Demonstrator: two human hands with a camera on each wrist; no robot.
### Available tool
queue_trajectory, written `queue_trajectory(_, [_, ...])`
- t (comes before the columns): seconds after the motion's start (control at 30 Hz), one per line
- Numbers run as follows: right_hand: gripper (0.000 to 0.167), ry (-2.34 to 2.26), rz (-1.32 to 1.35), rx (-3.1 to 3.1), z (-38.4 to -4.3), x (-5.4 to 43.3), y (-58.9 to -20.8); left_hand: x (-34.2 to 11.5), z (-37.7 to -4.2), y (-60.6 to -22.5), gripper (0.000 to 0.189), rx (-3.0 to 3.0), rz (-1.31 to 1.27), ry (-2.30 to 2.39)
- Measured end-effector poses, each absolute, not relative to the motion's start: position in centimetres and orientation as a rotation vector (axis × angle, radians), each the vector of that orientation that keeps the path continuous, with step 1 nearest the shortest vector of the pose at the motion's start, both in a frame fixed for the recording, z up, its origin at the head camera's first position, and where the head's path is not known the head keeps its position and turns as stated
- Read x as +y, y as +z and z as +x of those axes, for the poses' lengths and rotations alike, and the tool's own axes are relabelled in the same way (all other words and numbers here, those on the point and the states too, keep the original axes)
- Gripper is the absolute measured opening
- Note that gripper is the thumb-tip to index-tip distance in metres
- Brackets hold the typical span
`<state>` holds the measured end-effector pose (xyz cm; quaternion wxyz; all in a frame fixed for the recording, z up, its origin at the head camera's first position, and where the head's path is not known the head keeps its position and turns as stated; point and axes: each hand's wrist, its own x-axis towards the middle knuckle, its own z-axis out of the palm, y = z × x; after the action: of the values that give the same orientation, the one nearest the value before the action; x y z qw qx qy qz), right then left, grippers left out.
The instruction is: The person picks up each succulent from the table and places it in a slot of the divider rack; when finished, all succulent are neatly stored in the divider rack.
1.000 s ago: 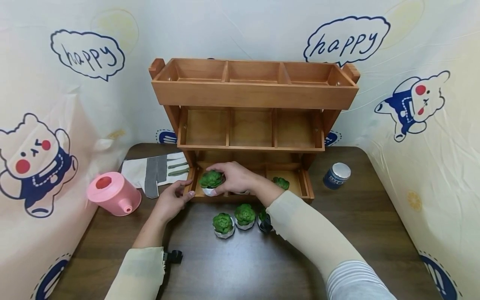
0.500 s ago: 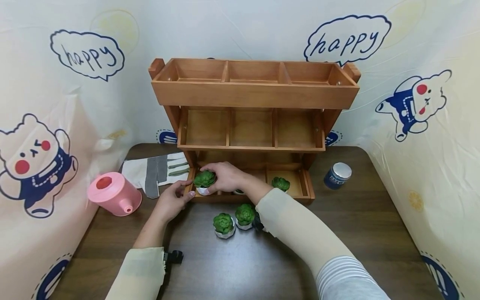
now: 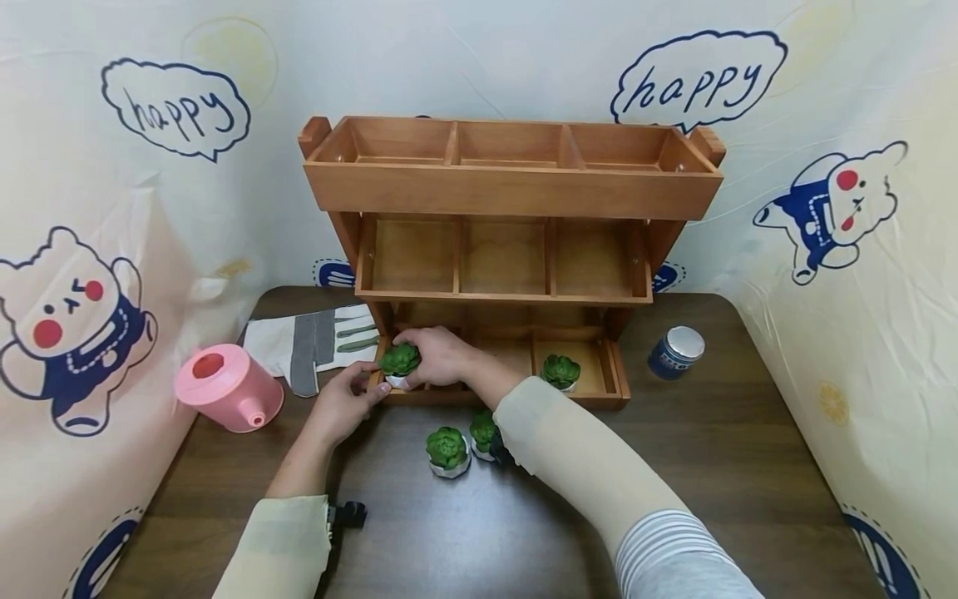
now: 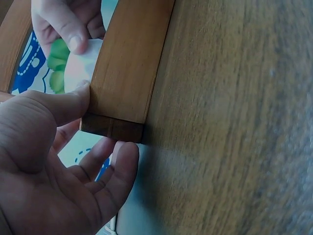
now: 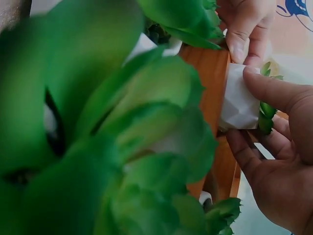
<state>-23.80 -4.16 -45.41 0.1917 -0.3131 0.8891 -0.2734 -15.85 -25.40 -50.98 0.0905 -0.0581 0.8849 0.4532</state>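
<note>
Right hand [image 3: 446, 356]: my thumb and fingers pinch the white pot [image 5: 238, 100] from opposite sides, parted only by its width; I judge a low hold like this spares the leaves.
Held plant [image 3: 400, 358]: upright at the left compartment of the lower tray [image 3: 584, 402], just beside its left end; whether its base touches the tray floor, I cannot tell.
Left hand [image 3: 348, 403]: my thumb and fingers hold the tray's front left corner, a narrow grip with wood between, likely to steady the stand [image 3: 516, 191].
Right compartment: another plant [image 3: 560, 371] sits here, well apart from my fingers.
Worktop [image 3: 569, 532]: two potted plants [image 3: 446, 449] show in front of the tray, placed within easy reach, I think; my right wrist partly covers one.
Outer edges: watering can [image 3: 228, 388] and glove [image 3: 310, 343] left, jar [image 3: 676, 353] right, probably there to leave my arms room.
</note>
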Motion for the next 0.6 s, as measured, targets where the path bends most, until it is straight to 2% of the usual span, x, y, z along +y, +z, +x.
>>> queue_trajectory(0.6, [0.075, -0.77, -0.819, 2.363, -24.14, -3.65, -46.07, -25.18, -15.78, -51.0, 0.049, 2.636, -0.152, 1.365])
